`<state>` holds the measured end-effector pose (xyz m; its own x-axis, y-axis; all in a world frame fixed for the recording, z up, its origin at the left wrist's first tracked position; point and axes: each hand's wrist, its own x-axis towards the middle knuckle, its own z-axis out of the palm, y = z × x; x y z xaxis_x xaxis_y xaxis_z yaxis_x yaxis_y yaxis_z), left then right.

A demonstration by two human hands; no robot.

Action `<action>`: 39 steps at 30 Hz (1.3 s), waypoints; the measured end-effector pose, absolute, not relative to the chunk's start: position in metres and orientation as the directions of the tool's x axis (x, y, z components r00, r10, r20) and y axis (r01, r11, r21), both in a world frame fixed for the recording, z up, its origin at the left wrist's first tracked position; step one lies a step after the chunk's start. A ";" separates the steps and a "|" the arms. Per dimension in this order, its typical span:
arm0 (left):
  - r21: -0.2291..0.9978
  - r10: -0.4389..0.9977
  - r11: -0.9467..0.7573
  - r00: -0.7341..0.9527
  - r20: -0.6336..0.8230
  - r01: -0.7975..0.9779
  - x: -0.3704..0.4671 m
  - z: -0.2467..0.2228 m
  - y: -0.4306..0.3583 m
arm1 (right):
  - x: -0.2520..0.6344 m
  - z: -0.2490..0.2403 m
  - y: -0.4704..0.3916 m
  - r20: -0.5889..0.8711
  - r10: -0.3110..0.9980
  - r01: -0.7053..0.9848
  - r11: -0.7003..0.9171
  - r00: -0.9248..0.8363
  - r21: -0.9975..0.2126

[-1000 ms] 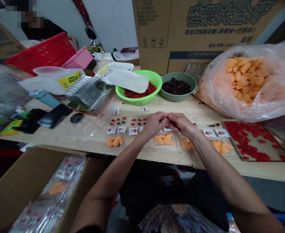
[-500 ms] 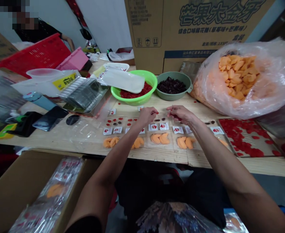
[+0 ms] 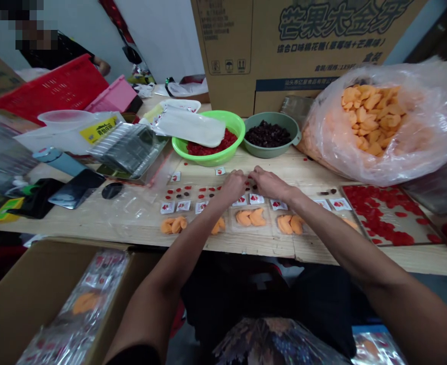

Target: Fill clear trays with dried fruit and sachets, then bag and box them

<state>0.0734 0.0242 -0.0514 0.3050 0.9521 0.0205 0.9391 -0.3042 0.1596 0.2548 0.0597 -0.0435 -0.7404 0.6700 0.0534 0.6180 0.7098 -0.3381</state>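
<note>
Close together, 2 hands (image 3: 235,185) (image 3: 268,183) near sachets (image 3: 256,198); grip unclear.

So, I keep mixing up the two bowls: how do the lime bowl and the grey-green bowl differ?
The lime bowl looks wider than the grey-green bowl. The lime bowl holds red pieces, the grey-green bowl dark pieces. A flat white tray partly covers the lime bowl; the grey-green bowl is uncovered. Both stand on the table.

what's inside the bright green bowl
Red pieces show inside the green bowl. A flat white item covers part of it; whatever lies beneath cannot be seen.
</note>
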 end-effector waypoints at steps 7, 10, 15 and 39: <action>0.331 0.963 -0.265 0.228 0.146 0.906 0.071 -0.049 0.023 | 0.273 -0.041 0.070 0.096 0.875 0.516 0.365 -0.475 -0.775; 0.361 0.957 -0.283 0.240 0.161 0.888 0.077 -0.043 0.029 | 0.295 -0.029 0.077 -0.254 0.944 0.151 -0.225 -0.210 -0.963; 0.284 0.910 -0.403 0.413 0.027 0.870 0.093 -0.035 0.039 | 0.339 -0.010 0.072 -0.519 0.819 -0.249 -0.570 -0.243 -0.783; 0.347 0.971 -0.233 0.238 0.031 0.908 0.072 -0.054 0.047 | 0.207 -0.017 0.051 -0.235 0.897 0.919 0.324 -0.374 -0.223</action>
<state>0.0715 0.0473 -0.0544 0.2376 0.9709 0.0306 0.9083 -0.2332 0.3474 0.2066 0.0507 -0.0169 -0.3737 0.8972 -0.2352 0.9192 0.3243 -0.2234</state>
